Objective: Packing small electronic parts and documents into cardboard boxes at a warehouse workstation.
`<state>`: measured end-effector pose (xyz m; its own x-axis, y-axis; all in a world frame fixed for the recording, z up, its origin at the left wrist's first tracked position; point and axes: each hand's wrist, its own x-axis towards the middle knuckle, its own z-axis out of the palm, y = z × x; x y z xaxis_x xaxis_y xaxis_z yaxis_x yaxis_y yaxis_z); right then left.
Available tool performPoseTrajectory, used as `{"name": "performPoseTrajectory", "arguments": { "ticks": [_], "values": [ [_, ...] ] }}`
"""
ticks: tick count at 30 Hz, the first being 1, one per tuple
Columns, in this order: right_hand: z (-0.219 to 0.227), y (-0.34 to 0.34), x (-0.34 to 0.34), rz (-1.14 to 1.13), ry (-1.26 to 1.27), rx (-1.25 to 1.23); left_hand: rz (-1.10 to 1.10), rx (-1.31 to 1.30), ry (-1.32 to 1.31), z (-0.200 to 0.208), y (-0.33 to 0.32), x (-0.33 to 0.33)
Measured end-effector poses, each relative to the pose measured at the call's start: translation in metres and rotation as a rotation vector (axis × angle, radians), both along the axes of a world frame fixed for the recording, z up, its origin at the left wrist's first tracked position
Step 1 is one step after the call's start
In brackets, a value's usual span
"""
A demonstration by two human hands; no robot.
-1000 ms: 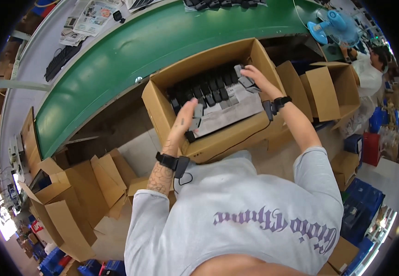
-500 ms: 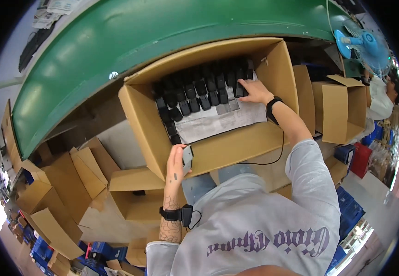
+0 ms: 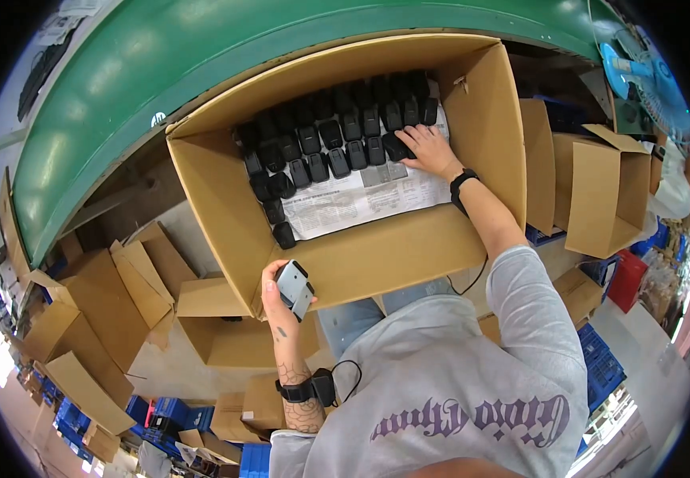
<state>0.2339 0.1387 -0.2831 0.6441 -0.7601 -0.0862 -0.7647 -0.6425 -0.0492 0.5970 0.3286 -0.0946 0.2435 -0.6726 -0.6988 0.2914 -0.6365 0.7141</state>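
Observation:
A large open cardboard box (image 3: 408, 243) stands in front of me, with rows of small black blocky devices (image 3: 337, 159) along its far and left sides. My right hand (image 3: 430, 151) reaches inside, fingers bent over one black device (image 3: 395, 146) at the right end of the nearer row. Under the devices lies a printed white paper sheet (image 3: 345, 211). Near the box's front left corner, my left hand (image 3: 279, 296) grips a flat grey device with dark edges (image 3: 295, 287). Its grey face is turned up, and the fingers wrap around its sides.
Beyond the box curves a green surface (image 3: 225, 48). Open cardboard boxes stand at left (image 3: 94, 319) and right (image 3: 596, 191). A blue fan (image 3: 635, 70) is at the far right, with another person's sleeve (image 3: 671, 191) below it. Blue crates (image 3: 597, 362) sit at right. A black cable (image 3: 472, 279) hangs by the box's front.
My right hand has shifted left and tipped the black device sideways against the row's end. My left hand has moved left and turned the grey device's face more into view. The view has shifted slightly.

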Motion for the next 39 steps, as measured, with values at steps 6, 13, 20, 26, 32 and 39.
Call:
{"name": "performPoseTrajectory", "arguments": {
  "ticks": [6,13,20,26,32,39],
  "values": [
    [0.029,0.011,-0.004,-0.235,-0.198,-0.018,-0.098,0.024,-0.069,0.033,-0.016,0.008],
    [0.022,0.025,-0.014,-0.839,-0.283,0.31,-0.608,0.118,-0.303,0.062,-0.082,0.003],
    [-0.003,0.031,-0.024,-0.955,-0.419,0.364,-1.083,0.177,-0.561,-0.006,-0.119,-0.018],
    [-0.015,0.024,-0.023,-0.927,-0.574,0.271,-1.555,0.081,-0.775,-0.072,-0.118,-0.02],
    [-0.007,0.019,-0.024,-0.99,-0.612,0.289,-1.578,-0.32,-0.936,-0.119,-0.104,-0.003],
    [0.089,-0.004,0.016,-0.841,-0.019,0.427,-1.408,-0.252,-1.227,-0.147,-0.093,0.004]
  ]
}}
